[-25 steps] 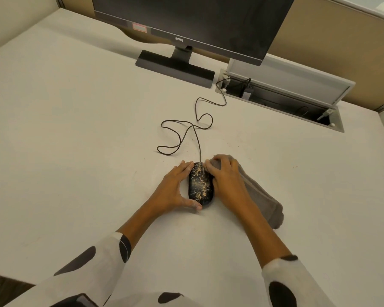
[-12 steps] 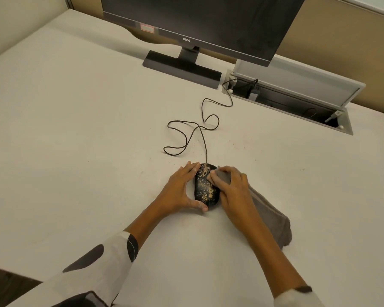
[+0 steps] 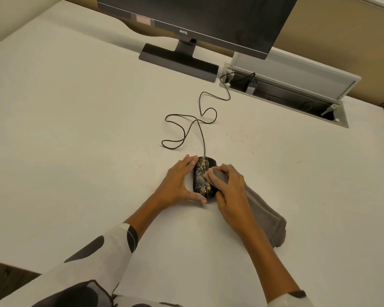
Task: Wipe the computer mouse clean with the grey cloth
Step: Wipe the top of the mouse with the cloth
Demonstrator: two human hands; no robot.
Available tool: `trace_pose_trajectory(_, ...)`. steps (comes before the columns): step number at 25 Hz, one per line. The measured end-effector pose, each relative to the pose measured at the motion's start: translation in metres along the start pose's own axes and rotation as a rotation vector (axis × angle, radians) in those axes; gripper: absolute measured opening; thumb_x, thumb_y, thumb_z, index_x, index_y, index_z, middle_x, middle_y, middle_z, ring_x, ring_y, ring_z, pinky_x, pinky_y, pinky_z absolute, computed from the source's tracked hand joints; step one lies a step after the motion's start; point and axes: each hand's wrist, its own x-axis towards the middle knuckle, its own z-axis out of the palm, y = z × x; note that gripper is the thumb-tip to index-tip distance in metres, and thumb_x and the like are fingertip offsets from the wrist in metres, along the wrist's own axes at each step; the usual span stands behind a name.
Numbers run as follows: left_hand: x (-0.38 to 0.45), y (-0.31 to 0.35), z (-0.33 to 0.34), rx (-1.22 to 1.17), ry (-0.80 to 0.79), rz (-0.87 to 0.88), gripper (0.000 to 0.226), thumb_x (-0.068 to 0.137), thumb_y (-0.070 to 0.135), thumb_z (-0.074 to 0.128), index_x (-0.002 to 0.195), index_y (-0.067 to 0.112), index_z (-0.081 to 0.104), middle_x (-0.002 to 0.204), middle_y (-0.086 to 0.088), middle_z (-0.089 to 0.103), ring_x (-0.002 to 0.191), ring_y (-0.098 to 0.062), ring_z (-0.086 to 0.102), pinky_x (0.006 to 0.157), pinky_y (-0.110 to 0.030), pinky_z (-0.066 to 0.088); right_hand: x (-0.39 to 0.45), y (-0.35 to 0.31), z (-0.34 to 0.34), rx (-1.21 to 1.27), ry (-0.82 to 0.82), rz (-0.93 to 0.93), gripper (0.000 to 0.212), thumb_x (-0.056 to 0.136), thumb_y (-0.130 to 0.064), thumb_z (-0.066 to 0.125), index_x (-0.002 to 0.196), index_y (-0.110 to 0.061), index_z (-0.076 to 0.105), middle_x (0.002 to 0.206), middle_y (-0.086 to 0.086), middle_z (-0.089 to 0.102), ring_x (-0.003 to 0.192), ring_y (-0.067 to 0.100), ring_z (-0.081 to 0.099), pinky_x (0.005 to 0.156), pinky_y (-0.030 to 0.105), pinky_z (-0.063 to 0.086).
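Sleeves (image 3: 102, 247): white with dark spots, at the near edge of the bench (image 3: 75, 129).
Grey cloth (image 3: 264, 218): trails back along the right forearm; its front end is bunched under the right hand (image 3: 230, 187).
Change: a second ago the right hand lay beside the mouse; now its cloth-wrapped fingers (image 3: 217, 173) ride up on the right half of the shell.
Meaning: judged the first wiping pass, barely begun.
Right fingers: curled, pinching the cloth against the mouse.
Left hand (image 3: 177, 185): fingers spread along the left flank, thumb at the near end, bracing it.
Computer mouse (image 3: 201, 178): black, on the bench between the hands, left half speckled with tan grit; the far right corner looks clean.
Cable (image 3: 186, 127): loops away to the open tray (image 3: 297, 94).
Monitor (image 3: 197, 18): farthest, screen dark.
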Motion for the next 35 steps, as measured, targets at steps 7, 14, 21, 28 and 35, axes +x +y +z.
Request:
trace_pose_trajectory(7,0.000,-0.002,-0.001,-0.018,-0.005,-0.016,0.119,0.051,0.047,0.085,0.144,0.025,0.014,0.157,-0.002,0.012,0.144,-0.016,0.006,0.118,-0.037,0.009,-0.006,0.015,-0.002,-0.020,0.097,-0.090,0.041,0.089,-0.008,0.058,0.128,-0.020,0.053,0.136,-0.004,0.050,0.128,0.025,0.037,0.108,0.040,0.029)
trace_pose_trajectory(14,0.000,-0.003,0.000,-0.010,-0.001,-0.003,0.119,0.050,0.048,0.085,0.144,0.026,0.015,0.156,0.000,0.013,0.143,-0.014,0.006,0.115,-0.033,0.008,0.043,0.020,0.000,0.165,-0.072,0.019,0.036,0.096,-0.004,0.042,0.127,-0.019,0.053,0.136,0.003,0.053,0.138,0.019,0.029,0.117,0.035,0.012)
trace_pose_trajectory(21,0.000,-0.002,0.000,0.022,-0.016,-0.028,0.119,0.053,0.051,0.082,0.145,0.024,0.012,0.157,-0.002,0.011,0.144,-0.017,0.006,0.118,-0.039,0.011,0.029,0.012,-0.001,0.268,-0.071,-0.009,0.041,0.093,0.005,0.041,0.131,-0.011,0.050,0.142,0.008,0.046,0.139,0.016,0.026,0.119,0.040,0.011)
trace_pose_trajectory(28,-0.001,0.000,-0.001,0.004,-0.010,-0.023,0.118,0.053,0.046,0.084,0.144,0.023,0.013,0.156,-0.003,0.012,0.144,-0.017,0.007,0.118,-0.039,0.010,-0.012,0.018,0.004,0.174,-0.078,-0.121,0.047,0.096,-0.002,0.043,0.140,-0.018,0.036,0.149,-0.002,0.032,0.141,0.004,0.019,0.119,0.029,0.010)
trace_pose_trajectory(35,-0.001,0.000,-0.002,-0.004,-0.002,-0.012,0.117,0.052,0.045,0.085,0.144,0.026,0.015,0.156,0.001,0.013,0.144,-0.015,0.006,0.119,-0.038,0.011,0.029,0.022,0.001,0.195,-0.101,-0.003,0.037,0.099,-0.009,0.037,0.133,-0.021,0.047,0.143,0.002,0.045,0.137,0.011,0.031,0.116,0.025,0.008)
